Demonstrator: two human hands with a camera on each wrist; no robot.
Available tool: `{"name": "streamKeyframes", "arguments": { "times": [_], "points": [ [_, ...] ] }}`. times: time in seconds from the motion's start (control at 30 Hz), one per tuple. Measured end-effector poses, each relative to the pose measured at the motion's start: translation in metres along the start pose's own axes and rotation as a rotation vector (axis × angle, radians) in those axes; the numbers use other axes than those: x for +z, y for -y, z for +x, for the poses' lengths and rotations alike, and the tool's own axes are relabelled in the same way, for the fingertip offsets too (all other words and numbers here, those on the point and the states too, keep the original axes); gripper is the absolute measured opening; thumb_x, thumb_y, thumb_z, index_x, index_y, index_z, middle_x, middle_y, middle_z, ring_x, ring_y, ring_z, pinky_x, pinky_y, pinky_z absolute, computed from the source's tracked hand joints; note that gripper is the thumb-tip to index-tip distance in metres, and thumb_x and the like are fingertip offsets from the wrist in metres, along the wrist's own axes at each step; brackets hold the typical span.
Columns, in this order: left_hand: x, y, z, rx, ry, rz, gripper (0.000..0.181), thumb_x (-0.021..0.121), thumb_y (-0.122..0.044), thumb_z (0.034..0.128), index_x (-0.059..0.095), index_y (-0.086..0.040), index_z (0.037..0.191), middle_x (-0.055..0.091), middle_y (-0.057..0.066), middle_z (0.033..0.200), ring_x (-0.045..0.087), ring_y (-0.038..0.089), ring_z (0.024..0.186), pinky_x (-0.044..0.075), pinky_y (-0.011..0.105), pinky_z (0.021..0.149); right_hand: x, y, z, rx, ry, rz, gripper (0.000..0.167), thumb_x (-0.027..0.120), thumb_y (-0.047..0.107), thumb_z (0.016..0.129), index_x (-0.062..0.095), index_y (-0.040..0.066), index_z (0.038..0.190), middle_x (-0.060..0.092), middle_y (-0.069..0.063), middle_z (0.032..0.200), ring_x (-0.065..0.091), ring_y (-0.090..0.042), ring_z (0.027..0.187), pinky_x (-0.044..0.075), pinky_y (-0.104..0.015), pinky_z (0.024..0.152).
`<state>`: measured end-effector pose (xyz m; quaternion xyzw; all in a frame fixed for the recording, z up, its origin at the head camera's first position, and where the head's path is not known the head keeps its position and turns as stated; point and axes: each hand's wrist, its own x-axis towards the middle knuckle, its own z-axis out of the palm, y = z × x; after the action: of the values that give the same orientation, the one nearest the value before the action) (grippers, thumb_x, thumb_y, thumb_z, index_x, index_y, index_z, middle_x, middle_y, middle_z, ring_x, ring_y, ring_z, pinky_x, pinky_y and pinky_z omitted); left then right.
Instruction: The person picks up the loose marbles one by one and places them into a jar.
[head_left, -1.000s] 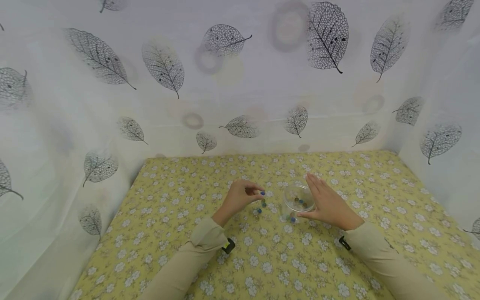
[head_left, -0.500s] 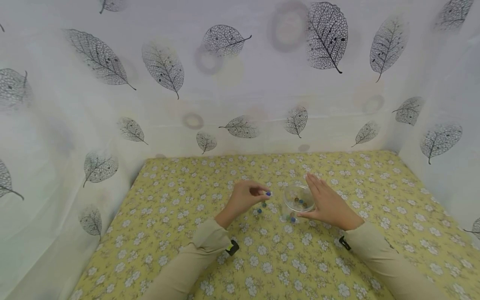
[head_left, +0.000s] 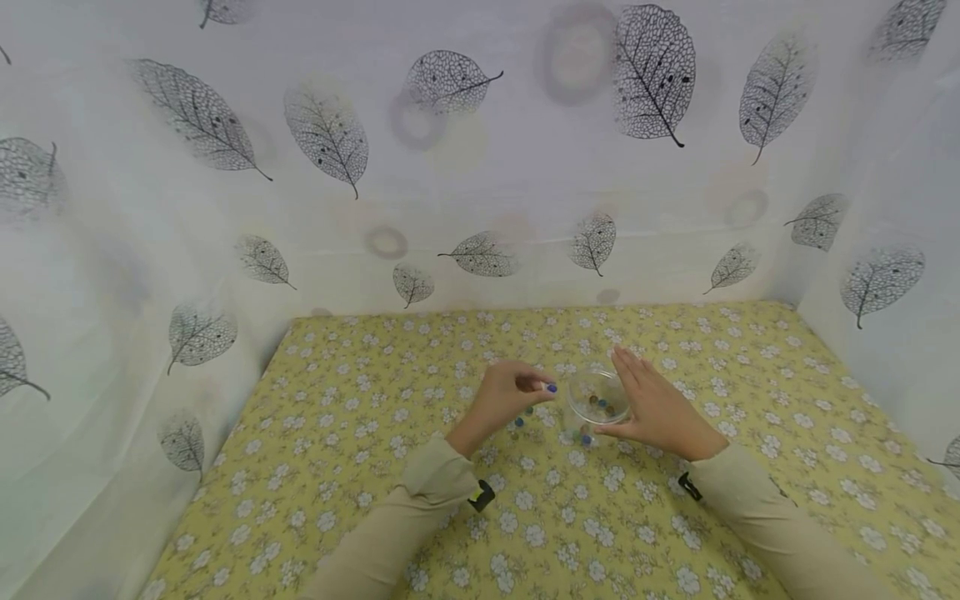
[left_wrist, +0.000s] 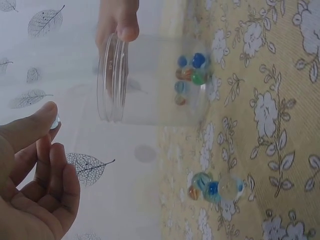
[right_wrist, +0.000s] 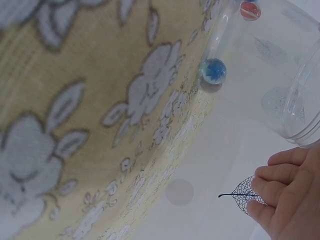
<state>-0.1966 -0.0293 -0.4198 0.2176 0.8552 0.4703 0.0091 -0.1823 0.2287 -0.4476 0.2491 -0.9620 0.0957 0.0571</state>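
Between thumb and fingertips, my left hand [head_left: 504, 398] pinches a blue marble [head_left: 552, 387], held above the table just left of a clear plastic jar [head_left: 581, 410]. In the left wrist view the same marble [left_wrist: 55, 121] shows partly behind the thumb. The jar [left_wrist: 155, 100] stands upright with its mouth uncovered and several coloured marbles [left_wrist: 198, 60] at its bottom. My right hand [head_left: 654, 408] rests around the jar's right side near the rim, thumb in front and fingers behind. In the right wrist view, a blue marble [right_wrist: 214, 70] lies inside the jar's base.
Several loose marbles [left_wrist: 213, 189] lie close together on the table left of the jar, partly below my left hand. A yellow flowered cloth [head_left: 555, 533] covers the table. Pale leaf-patterned curtains [head_left: 510, 192] hang behind it and at both sides.
My left hand has moved right with the pinched blue marble, from over the loose marbles to close beside the jar. The right hand and jar have stayed in place.
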Motion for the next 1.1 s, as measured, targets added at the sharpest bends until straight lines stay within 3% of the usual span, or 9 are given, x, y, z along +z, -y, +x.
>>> {"name": "streamKeyframes", "arguments": {
  "times": [0.23,0.6,1.1],
  "points": [
    [0.009,-0.002,0.002,0.05,-0.008,0.003,0.015,0.075,-0.018,0.0802,0.075,-0.012,0.093,0.067,0.002,0.078,0.057,0.003,0.065,0.049,0.017,0.062,0.001,-0.001,0.0,-0.012,-0.017,-0.023,0.115,0.069,0.062,0.073,0.014,-0.005,0.148,0.016,-0.026,0.154,0.022,-0.042,0.14,0.021,-0.055,0.113],
    [0.018,-0.003,0.008,0.062,0.025,0.001,0.019,0.073,-0.018,0.081,0.074,-0.009,0.097,0.066,0.002,0.078,0.056,0.002,0.065,0.049,0.016,0.063,0.001,-0.002,0.0,-0.027,-0.032,-0.049,0.114,0.064,0.067,0.074,0.017,-0.007,0.147,0.019,-0.027,0.153,0.023,-0.043,0.14,0.022,-0.055,0.113],
    [0.029,-0.004,0.016,0.069,0.02,0.039,0.017,0.074,-0.017,0.0805,0.075,-0.011,0.096,0.067,0.003,0.075,0.055,0.001,0.061,0.047,0.014,0.058,0.001,-0.002,0.0,-0.028,-0.035,-0.044,0.114,0.066,0.064,0.073,0.016,-0.006,0.148,0.019,-0.027,0.153,0.023,-0.043,0.14,0.022,-0.055,0.112]
  ]
}}
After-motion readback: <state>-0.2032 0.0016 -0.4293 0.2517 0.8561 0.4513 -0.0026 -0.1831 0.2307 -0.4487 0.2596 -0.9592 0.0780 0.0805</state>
